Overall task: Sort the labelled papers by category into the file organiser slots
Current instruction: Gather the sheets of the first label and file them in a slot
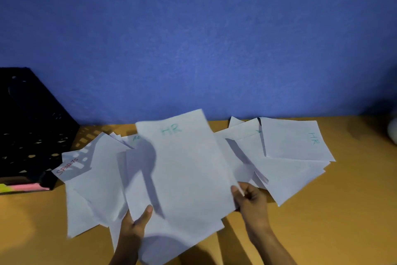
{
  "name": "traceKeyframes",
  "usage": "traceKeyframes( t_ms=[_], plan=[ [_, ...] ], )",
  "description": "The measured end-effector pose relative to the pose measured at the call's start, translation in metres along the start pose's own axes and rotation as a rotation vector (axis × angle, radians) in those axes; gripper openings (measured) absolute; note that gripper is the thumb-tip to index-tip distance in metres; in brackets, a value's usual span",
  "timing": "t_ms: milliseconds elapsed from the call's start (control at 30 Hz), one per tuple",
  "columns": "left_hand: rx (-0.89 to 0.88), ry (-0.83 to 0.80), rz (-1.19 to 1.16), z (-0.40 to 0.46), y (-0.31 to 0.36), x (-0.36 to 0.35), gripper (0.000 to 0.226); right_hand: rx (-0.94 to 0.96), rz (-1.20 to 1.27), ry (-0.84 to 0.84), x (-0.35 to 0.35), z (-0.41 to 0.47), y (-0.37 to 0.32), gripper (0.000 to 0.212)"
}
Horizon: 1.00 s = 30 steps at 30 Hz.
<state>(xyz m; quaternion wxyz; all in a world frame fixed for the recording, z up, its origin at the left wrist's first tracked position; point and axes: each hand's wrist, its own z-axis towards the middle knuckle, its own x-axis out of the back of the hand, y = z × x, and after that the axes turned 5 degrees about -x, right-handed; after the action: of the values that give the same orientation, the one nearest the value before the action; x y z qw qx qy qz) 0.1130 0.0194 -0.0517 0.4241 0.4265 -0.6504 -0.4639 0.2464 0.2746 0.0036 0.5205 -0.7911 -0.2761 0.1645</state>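
Observation:
A white sheet marked "HR" (pixel 184 163) in green is lifted over the spread of loose papers in the middle of the table. My right hand (pixel 250 199) pinches its lower right edge. My left hand (pixel 137 221) grips the lower left edge of a sheet just beneath it, thumb on top. Another "HR" sheet (pixel 296 140) lies at the far right of the pile, and a "SPORTS" sheet (pixel 73 165) in red lies at the left. The black mesh file organiser (pixel 32 127) stands at the far left against the wall.
The papers cover the orange-brown wooden table (pixel 354 200). Pink and yellow sheets (pixel 23 187) lie under the organiser's front. A blue wall rises behind. A pale round object (pixel 393 131) sits at the right edge of view.

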Motion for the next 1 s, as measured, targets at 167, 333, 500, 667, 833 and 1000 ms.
traceKeyframes(
  t_ms=[167,333,500,667,833,1000],
  plan=[
    [0.114,0.031,0.019,0.007,0.015,-0.019,0.041,-0.005,-0.107,0.009,-0.008,-0.01,0.021,0.032],
    [0.273,0.024,0.047,0.013,0.036,-0.039,0.062,-0.066,-0.11,0.054,0.004,-0.007,0.029,0.014],
    [0.305,0.01,-0.139,0.014,0.045,-0.062,0.065,-0.107,-0.08,-0.066,0.022,-0.006,0.028,0.02],
    [0.11,-0.103,-0.186,0.011,0.049,-0.071,0.059,-0.074,-0.086,-0.176,0.033,-0.007,0.022,0.039],
    [0.022,-0.206,-0.137,0.013,0.058,-0.079,0.047,-0.081,-0.114,-0.27,0.047,-0.003,0.015,0.045],
    [0.029,-0.244,-0.15,0.013,0.068,-0.087,0.041,-0.041,-0.079,-0.285,0.058,0.007,0.003,0.034]
  ],
)
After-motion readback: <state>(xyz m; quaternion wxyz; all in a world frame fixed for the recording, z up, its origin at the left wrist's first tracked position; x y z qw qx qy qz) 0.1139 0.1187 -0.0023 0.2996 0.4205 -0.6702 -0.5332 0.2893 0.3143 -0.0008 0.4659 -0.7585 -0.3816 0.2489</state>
